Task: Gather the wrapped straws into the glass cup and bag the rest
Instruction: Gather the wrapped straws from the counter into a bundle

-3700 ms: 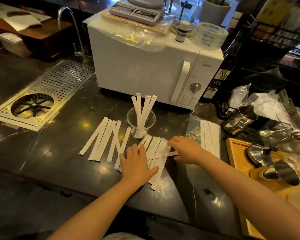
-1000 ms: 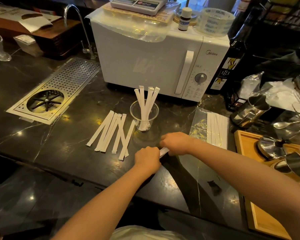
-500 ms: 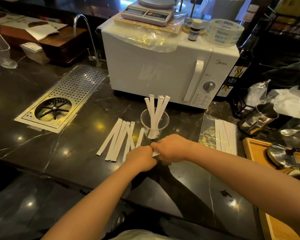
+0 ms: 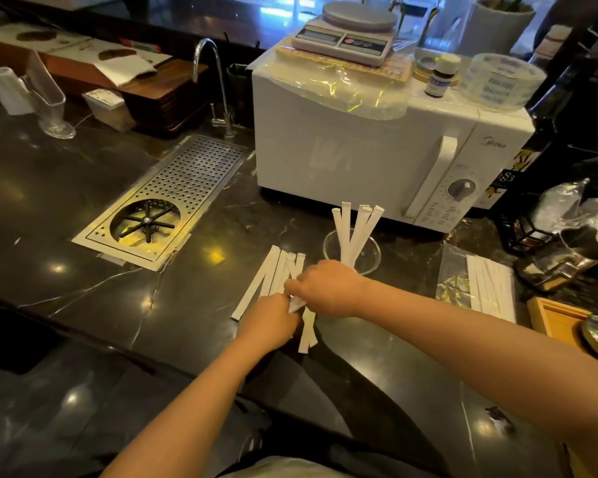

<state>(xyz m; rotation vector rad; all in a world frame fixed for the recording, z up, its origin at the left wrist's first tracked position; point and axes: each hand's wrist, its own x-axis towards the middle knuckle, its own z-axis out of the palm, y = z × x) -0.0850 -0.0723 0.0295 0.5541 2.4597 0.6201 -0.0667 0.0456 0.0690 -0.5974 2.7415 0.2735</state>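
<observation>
Both hands meet over the dark counter (image 4: 83,188), just in front of the cup (image 4: 352,251). The left hand (image 4: 269,320) is curled into a fist around a bunch of straws (image 4: 306,331). The white ends of that bunch stick out below the hand and point back toward the person. The right hand (image 4: 327,288) is curled too, with its fingers (image 4: 292,284) closed on the top part of the same bunch, right where the two hands touch.

More straws, the loose ones (image 4: 263,281), lie flat on the counter to the left of the hands. They lie side by side, long way running from near the person up and to the right, toward the cup. Their near ends fan out a little.

The cup is clear glass and stands upright. A few cup straws (image 4: 354,232) stand in it, leaning out like a fan with their tops pointing up and away.

To the right lies a clear bag (image 4: 454,274), flat on the counter, with bag straws (image 4: 491,288) in it. They point away from the person.

The counter is black, shiny stone with bright spots of light on it. Behind the cup is a white microwave (image 4: 359,150) with a scale (image 4: 346,36) on top. A metal drain tray (image 4: 166,198) is set into the counter on the left, with a tap (image 4: 214,81) behind it. A wood tray (image 4: 556,320) sits at the right edge.
</observation>
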